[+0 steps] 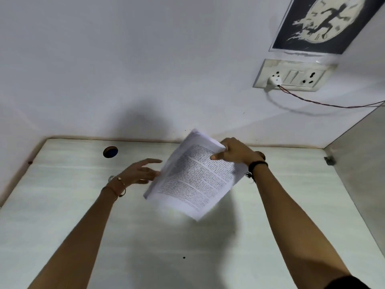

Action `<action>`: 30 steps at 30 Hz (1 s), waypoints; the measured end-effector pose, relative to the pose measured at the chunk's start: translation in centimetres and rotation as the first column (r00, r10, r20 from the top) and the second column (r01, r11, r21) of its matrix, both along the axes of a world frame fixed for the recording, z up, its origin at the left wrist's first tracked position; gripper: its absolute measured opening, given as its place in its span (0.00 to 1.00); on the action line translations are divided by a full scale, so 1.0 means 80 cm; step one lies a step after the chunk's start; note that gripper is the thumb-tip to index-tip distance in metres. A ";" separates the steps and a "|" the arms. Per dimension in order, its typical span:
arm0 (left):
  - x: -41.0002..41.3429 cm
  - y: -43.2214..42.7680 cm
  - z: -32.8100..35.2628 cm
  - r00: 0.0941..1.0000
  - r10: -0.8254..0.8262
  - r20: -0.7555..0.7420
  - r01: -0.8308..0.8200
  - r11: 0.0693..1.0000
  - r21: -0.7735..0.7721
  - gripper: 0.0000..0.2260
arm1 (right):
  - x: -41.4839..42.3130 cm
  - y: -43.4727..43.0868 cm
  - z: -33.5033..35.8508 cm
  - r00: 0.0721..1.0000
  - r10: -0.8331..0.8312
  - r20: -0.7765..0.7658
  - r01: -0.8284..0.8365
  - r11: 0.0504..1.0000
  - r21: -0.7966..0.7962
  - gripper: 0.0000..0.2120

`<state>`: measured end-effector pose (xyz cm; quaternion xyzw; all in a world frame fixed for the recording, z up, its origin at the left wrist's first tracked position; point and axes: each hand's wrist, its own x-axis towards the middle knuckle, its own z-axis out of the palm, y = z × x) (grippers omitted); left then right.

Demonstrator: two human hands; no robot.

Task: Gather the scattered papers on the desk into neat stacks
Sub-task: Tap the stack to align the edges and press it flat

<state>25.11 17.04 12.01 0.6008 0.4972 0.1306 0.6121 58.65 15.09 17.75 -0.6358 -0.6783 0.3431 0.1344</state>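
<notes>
We're pinching the printed sheaf [193,180] in our right hand [235,152] above the desk [62,205] — left hand [138,172] spread wide, probably squaring its edge.

This looks like a study nook in a home or small office. A pale wood-grain laminate worktop [62,205] meets plain white walls [125,59], with a round cable hole [110,152] at centre left. A white switch-and-socket board [291,75] and a dark clock poster [325,21] hang upper right.
</notes>
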 end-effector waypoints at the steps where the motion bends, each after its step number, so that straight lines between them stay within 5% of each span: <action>1: 0.011 0.001 0.010 0.994 -0.082 -0.067 0.083 0.996 0.022 0.32 | -0.005 0.007 0.012 0.997 0.048 0.068 -0.048 0.999 -0.004 0.22; 4: 0.054 -0.002 0.017 0.967 -0.143 -0.212 0.174 0.975 0.136 0.40 | -0.022 0.023 0.040 0.963 0.155 0.222 -0.149 0.988 -0.045 0.18; 8: 0.081 -0.013 -0.001 0.992 0.108 -0.070 -0.094 0.979 0.180 0.37 | -0.029 0.028 0.054 0.963 0.171 0.208 -0.173 0.985 -0.007 0.23; 12: 0.084 -0.018 0.007 0.964 0.244 0.103 -0.260 0.945 0.199 0.12 | -0.010 0.026 0.046 0.988 0.017 0.151 -0.046 0.980 0.194 0.27; 14: 0.080 -0.014 0.011 0.952 0.277 0.134 -0.301 0.926 0.229 0.07 | 0.005 0.021 0.035 0.993 -0.119 -0.006 0.118 0.973 0.200 0.26; 16: 0.073 -0.012 0.011 0.937 0.297 0.184 -0.332 0.921 0.204 0.03 | 0.014 0.009 0.021 0.900 -0.253 -0.355 0.307 0.946 0.105 0.20; 17: 0.070 -0.013 0.010 0.927 0.300 0.227 -0.342 0.923 0.176 0.05 | 0.014 -0.001 0.012 0.801 -0.282 -0.528 0.351 0.936 0.033 0.17; 19: 0.066 -0.017 0.004 0.891 0.323 0.318 -0.376 0.919 0.120 0.25 | 0.003 -0.025 -0.012 0.628 -0.291 -0.722 0.305 0.945 -0.116 0.18; 21: 0.065 -0.021 -0.004 0.859 0.343 0.379 -0.402 0.912 0.086 0.36 | -0.018 -0.046 -0.036 0.660 -0.285 -0.696 0.221 0.958 -0.182 0.18; 26: 0.067 -0.027 -0.018 0.903 0.318 0.288 -0.383 0.901 0.205 0.29 | -0.053 -0.053 -0.071 0.678 -0.421 -0.603 0.441 0.889 -0.125 0.26; 30: 0.072 -0.042 -0.029 0.906 0.355 0.231 -0.405 0.886 0.225 0.26 | -0.073 -0.062 -0.082 0.554 -0.488 -0.675 0.559 0.818 -0.132 0.12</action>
